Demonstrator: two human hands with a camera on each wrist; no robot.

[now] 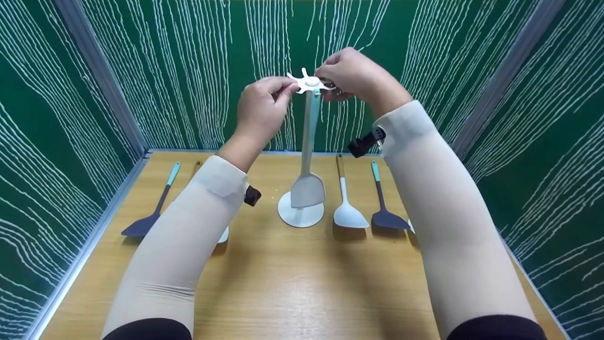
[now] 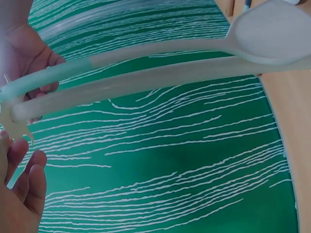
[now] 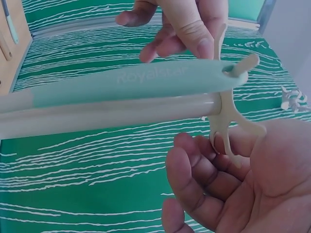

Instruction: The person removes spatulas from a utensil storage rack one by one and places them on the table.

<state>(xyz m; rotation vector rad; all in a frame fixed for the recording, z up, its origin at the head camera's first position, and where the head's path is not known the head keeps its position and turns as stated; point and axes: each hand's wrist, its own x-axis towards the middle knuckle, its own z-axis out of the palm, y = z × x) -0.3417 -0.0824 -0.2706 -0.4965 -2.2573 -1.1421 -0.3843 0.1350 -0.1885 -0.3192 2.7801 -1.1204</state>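
Observation:
A utensil stand rises from a round white base (image 1: pixel 302 218) on the table to a white top with several curved hooks (image 1: pixel 309 82). From one hook hangs a spatula with a mint handle (image 3: pixel 146 77) and a pale beige head (image 1: pixel 309 191); the hook's tip passes through the handle's hole. My left hand (image 1: pixel 264 101) pinches a hook on the left of the top between thumb and fingertips. On the other side my right hand (image 1: pixel 356 75), fingers curled, grips the hooked top just beside the hanging spatula. Part of its grip is hidden in the head view.
Dark spatulas with mint handles lie on the left (image 1: pixel 146 224) and right (image 1: pixel 387 219) of the table. A white spatula with a wooden handle (image 1: pixel 349 215) lies right of the base. My forearms partly hide two other pale-headed utensils. Green, white-streaked walls (image 1: pixel 198 71) enclose the table.

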